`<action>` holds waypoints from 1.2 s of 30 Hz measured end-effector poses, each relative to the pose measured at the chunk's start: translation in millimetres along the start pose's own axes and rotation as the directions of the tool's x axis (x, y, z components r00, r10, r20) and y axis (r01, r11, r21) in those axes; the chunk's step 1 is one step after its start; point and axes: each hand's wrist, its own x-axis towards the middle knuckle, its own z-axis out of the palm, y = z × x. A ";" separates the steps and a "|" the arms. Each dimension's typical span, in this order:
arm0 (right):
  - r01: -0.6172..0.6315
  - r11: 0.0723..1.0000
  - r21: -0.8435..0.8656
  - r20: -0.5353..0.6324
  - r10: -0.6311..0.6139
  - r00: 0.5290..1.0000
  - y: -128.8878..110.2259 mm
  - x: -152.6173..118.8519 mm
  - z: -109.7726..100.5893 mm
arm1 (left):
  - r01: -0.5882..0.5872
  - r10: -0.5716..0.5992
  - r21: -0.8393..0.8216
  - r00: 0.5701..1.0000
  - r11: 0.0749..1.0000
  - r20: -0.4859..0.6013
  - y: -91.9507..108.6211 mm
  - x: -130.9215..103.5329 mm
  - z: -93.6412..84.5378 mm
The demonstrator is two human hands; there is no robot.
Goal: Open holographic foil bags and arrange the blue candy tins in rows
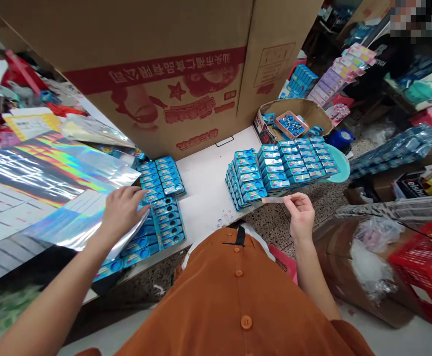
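A person's right hand (pixel 301 212) is pinching a thin pale strip (pixel 271 200), its tip pointing toward stacked blue packs (pixel 252 176) on a white table (pixel 203 183), the left hand (pixel 121 211) reaching over shiny sheets (pixel 65 223), its grip impossible to tell

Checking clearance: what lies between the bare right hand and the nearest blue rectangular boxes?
In the head view, a thin whitish strip in the right hand points toward the boxes.

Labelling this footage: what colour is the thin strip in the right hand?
The thin strip is mostly whitish, best seen in the head view.
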 end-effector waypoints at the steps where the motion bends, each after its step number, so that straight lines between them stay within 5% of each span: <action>1: -0.027 1.000 0.016 0.009 0.027 1.000 0.4 1.7 1.0 | -0.011 0.009 -0.088 1.000 0.996 -0.022 23.4 5.9 0.8; 4: -0.112 0.991 0.076 0.055 0.108 0.993 2.2 7.3 4.4 | -0.022 -0.016 -0.446 0.997 0.895 -0.081 108.4 28.2 5.4; 8: -0.187 0.978 0.097 0.114 0.176 0.978 5.8 14.6 6.7 | 0.047 -0.049 -0.837 0.999 0.545 0.024 217.0 63.8 7.2; 12: -0.255 0.961 0.112 0.164 0.235 0.958 12.0 23.3 3.1 | 0.170 -0.005 -0.964 0.985 0.204 0.173 278.1 95.0 7.2; 17: -0.325 0.934 0.146 0.180 0.298 0.938 25.2 33.4 -4.4 | 0.294 0.064 -0.951 0.952 0.095 0.300 296.4 111.5 24.5; 22: -0.416 0.889 0.194 0.185 0.383 0.905 42.0 39.0 -7.6 | 0.366 0.037 -0.925 0.928 0.101 0.371 298.8 111.8 33.3; 25: -0.442 0.868 0.227 0.163 0.414 0.896 55.7 41.3 -5.7 | 0.369 -0.002 -0.911 0.927 0.183 0.375 299.8 114.7 28.1; 31: -0.546 0.794 0.268 0.107 0.539 0.836 80.3 41.6 4.8 | 0.300 -0.034 -0.808 0.943 0.507 0.330 298.1 127.0 18.9; 36: -0.621 0.702 0.349 0.126 0.622 0.773 88.6 42.2 12.6 | 0.309 -0.030 -0.790 0.938 0.530 0.346 296.2 135.1 18.2</action>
